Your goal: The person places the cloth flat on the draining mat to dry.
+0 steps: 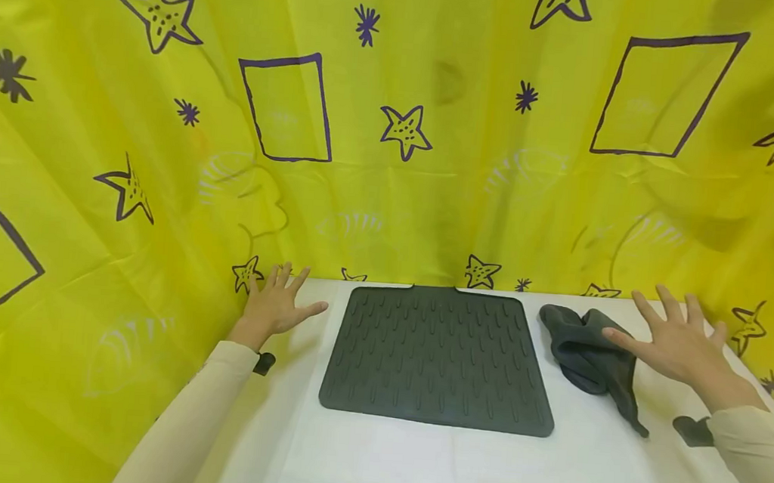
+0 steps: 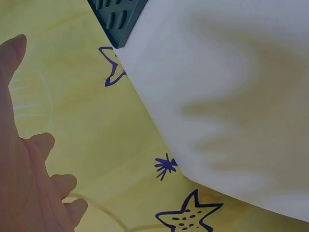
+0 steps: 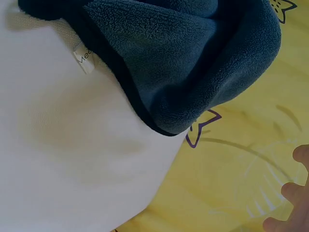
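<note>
My left hand (image 1: 274,310) is spread with straight fingers and holds nothing, off to the left of a dark ribbed mat (image 1: 439,359). The mat lies flat on the white table, and one corner of it shows at the top of the left wrist view. Beyond the mat's right side, a crumpled dark cloth (image 1: 583,349) with a fuzzy surface and a white tag (image 3: 84,58) is bunched up. My right hand (image 1: 684,352) is spread too, holding nothing. Its thumb overlaps the cloth in the head view, while the right wrist view shows its visible fingers apart from the cloth (image 3: 164,58).
A yellow curtain (image 1: 445,200) with purple stars and squares hangs behind the table and along both sides. The white table (image 1: 410,463) extends in front of the mat. Dark straps (image 1: 693,431) are at both wrists.
</note>
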A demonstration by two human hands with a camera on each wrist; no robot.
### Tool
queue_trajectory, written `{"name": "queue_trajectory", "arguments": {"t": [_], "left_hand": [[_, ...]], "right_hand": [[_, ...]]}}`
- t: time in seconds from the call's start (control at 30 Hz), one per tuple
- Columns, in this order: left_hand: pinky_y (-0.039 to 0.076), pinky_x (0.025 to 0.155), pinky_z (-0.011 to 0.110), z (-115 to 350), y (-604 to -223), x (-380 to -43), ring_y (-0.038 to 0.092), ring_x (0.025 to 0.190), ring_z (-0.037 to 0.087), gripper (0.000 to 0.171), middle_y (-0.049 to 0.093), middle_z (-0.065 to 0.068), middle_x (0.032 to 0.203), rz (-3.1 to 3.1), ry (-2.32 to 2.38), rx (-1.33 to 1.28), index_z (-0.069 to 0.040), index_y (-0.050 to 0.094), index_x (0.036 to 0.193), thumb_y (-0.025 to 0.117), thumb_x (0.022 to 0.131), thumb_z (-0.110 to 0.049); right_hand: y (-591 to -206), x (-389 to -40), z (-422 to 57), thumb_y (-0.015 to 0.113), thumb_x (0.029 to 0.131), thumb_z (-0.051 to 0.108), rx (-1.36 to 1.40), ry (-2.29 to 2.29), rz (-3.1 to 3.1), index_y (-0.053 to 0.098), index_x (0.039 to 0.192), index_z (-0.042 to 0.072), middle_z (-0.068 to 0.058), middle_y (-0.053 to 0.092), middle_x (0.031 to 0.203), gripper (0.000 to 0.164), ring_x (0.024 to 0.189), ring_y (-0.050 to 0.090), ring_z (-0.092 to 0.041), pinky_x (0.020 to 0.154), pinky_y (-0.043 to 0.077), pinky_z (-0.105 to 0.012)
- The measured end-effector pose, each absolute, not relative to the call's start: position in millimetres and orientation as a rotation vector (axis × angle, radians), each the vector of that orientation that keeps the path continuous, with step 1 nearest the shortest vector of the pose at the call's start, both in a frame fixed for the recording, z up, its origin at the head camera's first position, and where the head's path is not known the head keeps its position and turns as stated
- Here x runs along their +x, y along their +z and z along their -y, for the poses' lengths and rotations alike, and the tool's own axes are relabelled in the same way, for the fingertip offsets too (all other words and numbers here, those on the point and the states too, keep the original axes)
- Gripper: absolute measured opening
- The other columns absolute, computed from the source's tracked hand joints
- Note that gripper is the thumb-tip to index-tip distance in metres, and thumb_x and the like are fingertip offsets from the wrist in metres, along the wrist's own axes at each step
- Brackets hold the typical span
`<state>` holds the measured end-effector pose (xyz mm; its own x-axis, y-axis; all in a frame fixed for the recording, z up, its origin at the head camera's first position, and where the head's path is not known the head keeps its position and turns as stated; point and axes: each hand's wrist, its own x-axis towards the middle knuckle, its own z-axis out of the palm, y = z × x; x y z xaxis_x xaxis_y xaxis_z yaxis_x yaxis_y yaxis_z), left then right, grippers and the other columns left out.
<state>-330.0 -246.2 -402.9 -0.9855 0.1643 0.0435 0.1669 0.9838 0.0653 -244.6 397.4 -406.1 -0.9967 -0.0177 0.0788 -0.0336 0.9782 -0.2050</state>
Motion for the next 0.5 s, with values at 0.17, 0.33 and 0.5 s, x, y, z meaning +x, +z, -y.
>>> {"name": "queue_trajectory", "arguments": {"t": [0.17, 0.33, 0.5], "left_hand": [[0.001, 0.116, 0.078, 248, -403, -328, 0.010, 0.156, 0.050, 0.095, 0.011, 0.023, 0.170, 3.086, -0.079, -0.245, -0.023, 0.018, 0.165, 0.037, 0.093, -0.081], [0.001, 0.116, 0.078, 247, -403, -325, 0.009, 0.156, 0.049, 0.094, 0.010, 0.022, 0.171, 3.079, -0.089, -0.268, -0.023, 0.017, 0.165, 0.038, 0.093, -0.080], [0.000, 0.116, 0.078, 241, -402, -319, 0.009, 0.157, 0.048, 0.092, 0.010, 0.021, 0.171, 3.054, -0.088, -0.301, -0.022, 0.019, 0.165, 0.040, 0.094, -0.078]], "right_hand": [[-407, -242, -394, 0.046, 0.094, 0.073, 0.052, 0.308, 3.048, 0.004, 0.163, 0.006, -0.035, -0.008, 0.164, 0.104, 0.143, -0.012, -0.071, 0.097, -0.006, -0.092], [-407, -240, -390, 0.047, 0.094, 0.072, 0.063, 0.298, 3.040, 0.005, 0.163, 0.007, -0.036, -0.006, 0.164, 0.104, 0.143, -0.011, -0.071, 0.097, -0.006, -0.091], [-409, -237, -385, 0.049, 0.095, 0.071, 0.069, 0.296, 3.011, 0.008, 0.163, 0.007, -0.036, -0.001, 0.164, 0.102, 0.143, -0.003, -0.070, 0.099, -0.001, -0.090]]}}
